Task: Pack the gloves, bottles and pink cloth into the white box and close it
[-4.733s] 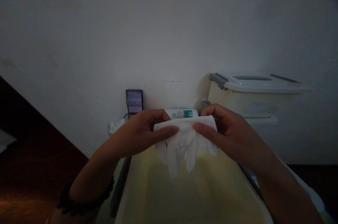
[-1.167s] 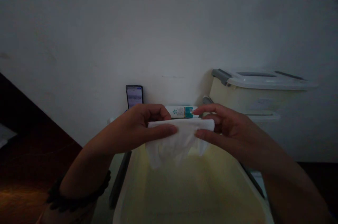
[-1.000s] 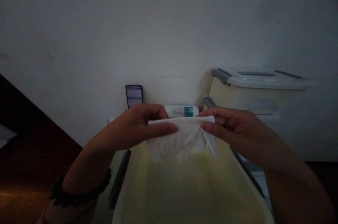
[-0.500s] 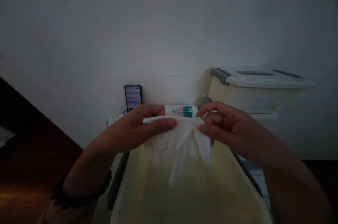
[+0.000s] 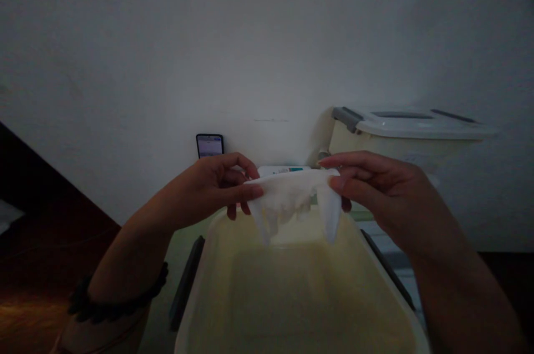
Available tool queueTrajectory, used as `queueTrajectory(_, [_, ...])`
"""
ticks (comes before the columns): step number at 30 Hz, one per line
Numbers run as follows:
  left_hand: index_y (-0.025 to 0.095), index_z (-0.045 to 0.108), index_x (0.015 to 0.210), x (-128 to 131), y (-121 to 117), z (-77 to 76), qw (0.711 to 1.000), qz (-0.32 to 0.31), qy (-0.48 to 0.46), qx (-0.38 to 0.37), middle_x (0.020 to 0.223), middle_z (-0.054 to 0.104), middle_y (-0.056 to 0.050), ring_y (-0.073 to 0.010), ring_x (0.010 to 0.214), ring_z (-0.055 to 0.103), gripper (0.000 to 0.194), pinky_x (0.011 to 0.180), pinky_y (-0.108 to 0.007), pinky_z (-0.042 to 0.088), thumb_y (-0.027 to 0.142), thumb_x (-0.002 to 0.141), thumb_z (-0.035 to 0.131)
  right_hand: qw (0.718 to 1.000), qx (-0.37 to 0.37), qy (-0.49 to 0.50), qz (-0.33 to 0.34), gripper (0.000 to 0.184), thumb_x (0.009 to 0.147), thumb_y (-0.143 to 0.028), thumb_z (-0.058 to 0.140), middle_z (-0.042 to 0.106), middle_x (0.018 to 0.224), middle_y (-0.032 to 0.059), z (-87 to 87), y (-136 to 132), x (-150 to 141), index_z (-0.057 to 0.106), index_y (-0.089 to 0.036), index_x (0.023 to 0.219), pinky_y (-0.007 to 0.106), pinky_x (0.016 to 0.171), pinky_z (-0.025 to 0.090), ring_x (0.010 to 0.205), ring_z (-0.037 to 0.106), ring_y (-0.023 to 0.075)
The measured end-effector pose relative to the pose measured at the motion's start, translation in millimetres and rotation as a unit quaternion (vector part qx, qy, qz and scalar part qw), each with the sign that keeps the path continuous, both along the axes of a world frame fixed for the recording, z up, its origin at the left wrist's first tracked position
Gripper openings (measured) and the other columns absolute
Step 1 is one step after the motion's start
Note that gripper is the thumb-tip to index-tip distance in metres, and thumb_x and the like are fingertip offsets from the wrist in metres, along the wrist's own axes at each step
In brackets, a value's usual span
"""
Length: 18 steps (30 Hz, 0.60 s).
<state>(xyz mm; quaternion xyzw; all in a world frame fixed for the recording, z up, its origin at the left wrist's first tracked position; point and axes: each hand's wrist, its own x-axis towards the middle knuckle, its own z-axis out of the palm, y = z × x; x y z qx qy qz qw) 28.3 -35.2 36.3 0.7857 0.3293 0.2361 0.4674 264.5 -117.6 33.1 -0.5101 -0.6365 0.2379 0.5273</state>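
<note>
A thin white cloth [image 5: 296,184] hangs between my two hands, its top edge pulled nearly straight and its loose ends drooping. My left hand [image 5: 225,187] pinches one upper corner between thumb and fingers. At the opposite corner, my right hand [image 5: 367,184] grips the cloth the same way, with its index finger stretched out above. Both hands are over the far end of an open, pale plastic tub [image 5: 275,298]. Behind the cloth lies a white container with a teal label [image 5: 283,169], mostly covered by it.
A phone [image 5: 209,145] leans upright against the wall [image 5: 267,53], its lower part hidden by my left hand. On the right stands a lidded storage box [image 5: 400,142] with grey latches. Dark handles [image 5: 187,284] run along the tub's sides.
The bunched cloth has been spread wider and raised slightly, and its hanging part is shorter. My right hand has shifted right and up; the white container is now more covered.
</note>
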Motion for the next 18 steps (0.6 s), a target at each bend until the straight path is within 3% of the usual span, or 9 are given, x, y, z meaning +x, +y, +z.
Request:
queueTrajectory(5, [0.020,0.066,0.106,-3,2,0.0,1.000,0.002,-0.005,0.030,0.061,0.064,0.005,-0.0060,0.052,0.057,0.026,0.047,-0.011,0.046,0.025,0.080,0.066,0.999,0.005,-0.027,-0.016,0.018,0.078,-0.021,0.066,0.059,0.058,-0.0041,-0.1,-2,2,0.072,-0.024,0.094,0.019,0.046,0.043,0.052,0.054,0.0090])
queueTrajectory(10, [0.020,0.072,0.093,-5,-2,5.8,0.998,0.026,-0.003,0.051,0.059,0.067,0.005,-0.0051,0.051,0.058,0.015,0.047,-0.009,0.046,0.025,0.080,0.067,0.998,0.022,-0.057,-0.027,0.026,0.086,-0.023,0.057,0.060,0.073,-0.0027,-1.4,-3,3,0.064,-0.027,0.111,0.020,0.052,0.045,0.063,0.056,0.0104])
queueTrajectory(14, [0.020,0.073,0.087,-4,-7,7.9,0.998,0.036,-0.027,0.053,0.061,0.069,0.004,-0.0061,0.052,0.061,0.011,0.049,-0.010,0.048,0.026,0.079,0.069,0.996,-0.006,-0.078,-0.033,0.023,0.092,-0.027,0.047,0.065,0.081,-0.0003,-0.6,-3,1,0.067,-0.028,0.104,0.021,0.049,0.044,0.064,0.058,0.0117])
queueTrajectory(18, [0.020,0.073,0.085,-5,-10,8.4,0.997,0.043,-0.044,0.050,0.059,0.068,0.006,-0.0053,0.051,0.060,0.009,0.049,-0.009,0.048,0.024,0.078,0.069,0.997,-0.020,-0.070,-0.014,0.018,0.088,-0.035,0.056,0.069,0.086,0.0014,-2.1,-3,-1,0.067,-0.025,0.098,0.023,0.054,0.046,0.070,0.062,0.0142])
